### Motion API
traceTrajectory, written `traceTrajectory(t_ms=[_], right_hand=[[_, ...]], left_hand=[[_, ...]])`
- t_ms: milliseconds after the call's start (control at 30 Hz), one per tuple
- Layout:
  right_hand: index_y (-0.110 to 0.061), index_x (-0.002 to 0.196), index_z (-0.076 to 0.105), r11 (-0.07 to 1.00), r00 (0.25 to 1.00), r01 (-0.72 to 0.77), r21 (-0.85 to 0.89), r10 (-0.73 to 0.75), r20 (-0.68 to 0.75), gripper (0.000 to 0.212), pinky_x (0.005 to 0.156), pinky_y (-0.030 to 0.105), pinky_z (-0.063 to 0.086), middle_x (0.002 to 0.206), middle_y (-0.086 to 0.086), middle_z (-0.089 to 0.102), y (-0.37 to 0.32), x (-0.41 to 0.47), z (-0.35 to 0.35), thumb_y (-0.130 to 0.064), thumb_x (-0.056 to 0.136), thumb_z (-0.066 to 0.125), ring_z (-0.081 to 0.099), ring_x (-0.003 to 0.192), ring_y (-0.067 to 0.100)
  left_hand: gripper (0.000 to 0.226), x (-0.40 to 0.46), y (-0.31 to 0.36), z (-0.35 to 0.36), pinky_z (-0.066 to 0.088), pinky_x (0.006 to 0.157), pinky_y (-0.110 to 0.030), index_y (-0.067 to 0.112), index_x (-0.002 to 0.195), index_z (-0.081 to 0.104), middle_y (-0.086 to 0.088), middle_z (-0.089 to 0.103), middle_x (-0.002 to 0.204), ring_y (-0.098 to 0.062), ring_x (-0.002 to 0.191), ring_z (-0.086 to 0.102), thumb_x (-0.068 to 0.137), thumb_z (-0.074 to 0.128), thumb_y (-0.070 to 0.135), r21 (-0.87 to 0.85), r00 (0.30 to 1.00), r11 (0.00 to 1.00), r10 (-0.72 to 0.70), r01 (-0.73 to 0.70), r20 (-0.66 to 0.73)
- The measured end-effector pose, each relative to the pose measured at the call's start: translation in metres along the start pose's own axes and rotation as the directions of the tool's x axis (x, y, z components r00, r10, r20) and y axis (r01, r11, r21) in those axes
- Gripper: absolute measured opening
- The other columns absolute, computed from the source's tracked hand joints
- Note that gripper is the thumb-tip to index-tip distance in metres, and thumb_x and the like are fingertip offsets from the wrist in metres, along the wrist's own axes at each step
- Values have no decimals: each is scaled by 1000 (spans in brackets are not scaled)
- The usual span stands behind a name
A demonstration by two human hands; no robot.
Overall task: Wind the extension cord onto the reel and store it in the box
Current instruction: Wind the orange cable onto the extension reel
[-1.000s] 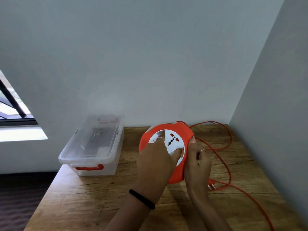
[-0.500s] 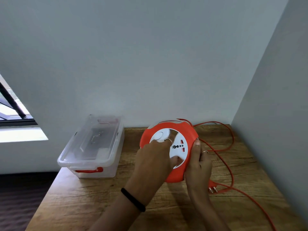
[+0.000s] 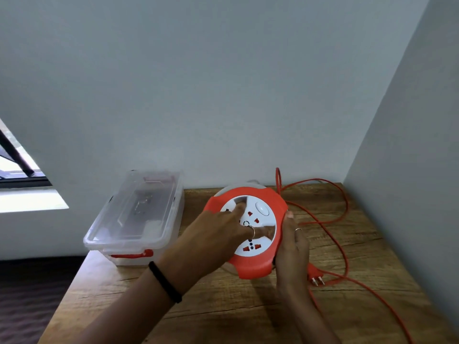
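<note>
Left hand [image 3: 213,234] is lying on the reel's white socket face, fingers [image 3: 239,209] straight and pressing into its recesses, nothing curled round. Right hand [image 3: 293,247] is clasping the orange reel [image 3: 258,264] at its right rim, thumb along the edge. Reel is sitting tilted on the table [image 3: 223,311] between both hands. Orange cord [image 3: 340,234] is looping loose right of the right hand, plug [image 3: 315,275] just beside that wrist. Clear lidded box [image 3: 139,214] is standing left of the left hand, apart from it.
</note>
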State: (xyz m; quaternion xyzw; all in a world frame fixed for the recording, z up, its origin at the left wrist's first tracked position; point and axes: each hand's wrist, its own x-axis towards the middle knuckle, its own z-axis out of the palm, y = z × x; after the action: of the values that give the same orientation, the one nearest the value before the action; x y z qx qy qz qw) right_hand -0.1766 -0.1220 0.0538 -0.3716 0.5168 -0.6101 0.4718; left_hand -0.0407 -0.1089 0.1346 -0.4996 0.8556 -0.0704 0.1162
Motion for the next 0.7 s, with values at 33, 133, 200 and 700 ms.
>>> traceTrajectory(t_ms=[33,133,200,700], right_hand=[[-12,84,69,1000,1000,14,-21,-14,-2,48,56,33,57,74,9,73,-1,1,0,-53,88,44,71,69,23],[-13,76,66,996,999,49,-75,-50,-5,49,54,34,54,67,8,70,-6,3,-3,-57,82,47,68,63,22],[-10,73,62,995,998,56,-82,-58,-16,48,45,23,48,57,-1,65,-7,4,-5,-53,85,47,64,53,11],[-9,71,62,987,993,97,-125,-105,-59,53,50,26,47,62,1,66,-7,7,-8,-59,79,47,63,57,13]], left_hand=[[64,-1,-1,1,40,105,-44,47,148,9,-16,6,160,-33,138,37,100,45,26,-24,1000,1000,-3,3,-11],[63,-6,-6,5,44,103,-42,49,147,11,-4,11,161,-29,138,37,99,47,29,-166,999,986,-29,22,-44],[57,-10,-10,7,50,98,-39,48,146,19,8,20,159,-21,134,44,99,47,31,-310,987,949,-103,60,-124],[71,-1,36,11,48,80,-20,30,153,6,6,54,138,-12,105,63,95,43,51,-559,871,785,-444,265,-211]])
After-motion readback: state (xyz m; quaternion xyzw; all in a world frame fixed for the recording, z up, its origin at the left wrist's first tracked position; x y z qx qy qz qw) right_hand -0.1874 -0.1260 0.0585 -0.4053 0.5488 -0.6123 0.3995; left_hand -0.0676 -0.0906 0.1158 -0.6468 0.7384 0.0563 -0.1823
